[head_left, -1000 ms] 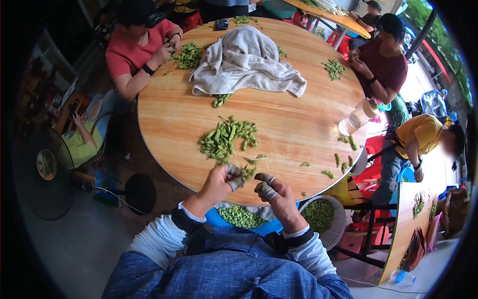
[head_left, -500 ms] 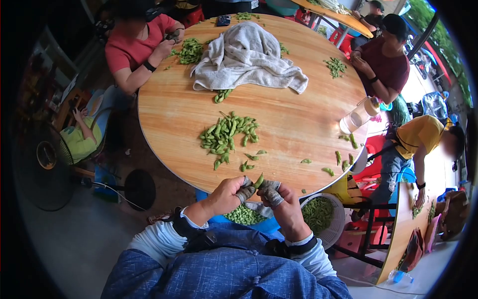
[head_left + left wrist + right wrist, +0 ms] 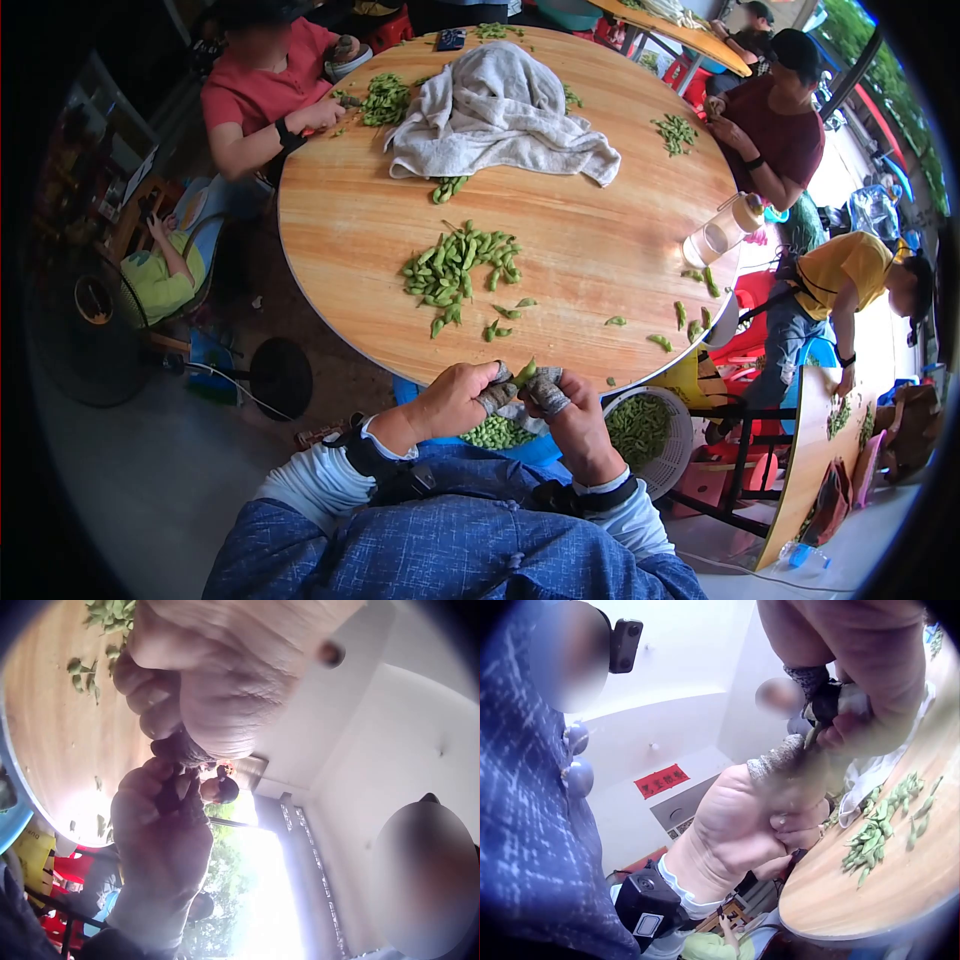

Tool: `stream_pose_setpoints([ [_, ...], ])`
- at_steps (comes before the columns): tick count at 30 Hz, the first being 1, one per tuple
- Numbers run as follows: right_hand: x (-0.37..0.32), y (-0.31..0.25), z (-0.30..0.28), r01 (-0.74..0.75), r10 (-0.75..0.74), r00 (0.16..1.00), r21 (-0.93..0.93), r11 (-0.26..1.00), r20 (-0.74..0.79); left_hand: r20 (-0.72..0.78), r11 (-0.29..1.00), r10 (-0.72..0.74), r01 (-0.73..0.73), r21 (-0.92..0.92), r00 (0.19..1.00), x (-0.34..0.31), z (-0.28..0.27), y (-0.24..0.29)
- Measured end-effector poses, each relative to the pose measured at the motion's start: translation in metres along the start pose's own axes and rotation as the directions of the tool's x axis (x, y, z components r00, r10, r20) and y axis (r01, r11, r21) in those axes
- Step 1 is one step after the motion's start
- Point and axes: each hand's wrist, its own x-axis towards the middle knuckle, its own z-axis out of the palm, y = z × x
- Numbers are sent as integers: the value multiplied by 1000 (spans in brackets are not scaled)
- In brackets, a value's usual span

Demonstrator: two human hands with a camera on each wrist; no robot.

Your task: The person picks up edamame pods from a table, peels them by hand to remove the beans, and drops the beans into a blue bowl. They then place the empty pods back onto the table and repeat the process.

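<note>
Just off the near edge of the round wooden table (image 3: pixel 600 260), the left hand (image 3: pixel 455 398) and right hand (image 3: pixel 572 412) meet on one edamame pod (image 3: pixel 524 373). The wrapped fingertips of both hands pinch it from either side. Below that edge sits a blue basin (image 3: pixel 543 456) of shelled beans. A hard squeeze could shoot a bean past the basin, or the pod might slip from the pinch.

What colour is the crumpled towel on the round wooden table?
Crumpled towel: light grey, clearest in head view.
</note>
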Motion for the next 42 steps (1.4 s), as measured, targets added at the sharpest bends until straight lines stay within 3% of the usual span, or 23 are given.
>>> stream_pose_setpoints([
  [8,-3,-5,2,41,-41,999,-33,999,9,39,979,-4,11,-203,999,0,2,-2],
  [10,-2,-2,4,73,-75,997,-74,995,-16,21,956,14,-7,-292,1000,2,5,-2],
  [13,4,15,-2,121,-136,989,-217,969,-57,25,963,9,-2,-269,1000,3,5,-9],
  [14,6,19,-4,138,-162,985,-277,951,-64,-25,990,26,-29,-135,999,3,7,-7],
  [16,4,11,1,135,-155,982,-180,974,-103,-124,988,76,-58,146,989,1,11,-3],
  [19,4,10,2,135,-149,986,-160,978,-80,-187,806,278,-122,580,942,3,15,0],
  [23,3,9,-4,27,-26,1000,-83,996,7,-150,791,362,-218,572,920,0,17,-7],
  [26,7,18,-6,136,-139,987,36,990,80,-180,908,306,-230,350,935,0,20,-11],
  [29,11,25,-11,133,-149,980,121,984,133,-239,976,208,-186,112,948,-1,28,-18],
  [32,14,30,-16,175,-208,959,178,968,190,-196,953,175,-216,-211,965,-1,23,-16],
  [35,14,30,-16,130,-177,964,231,964,197,-37,868,25,-40,-495,999,0,19,-30],
  [38,13,23,-14,54,-64,993,94,994,99,-169,991,19,-41,-128,985,2,18,-13],
  [41,12,22,-8,146,-142,987,-64,987,75,-261,962,219,-163,221,940,2,20,-7],
  [42,12,22,-9,151,-146,984,-35,988,104,-241,969,230,-200,143,943,3,19,-5],
])
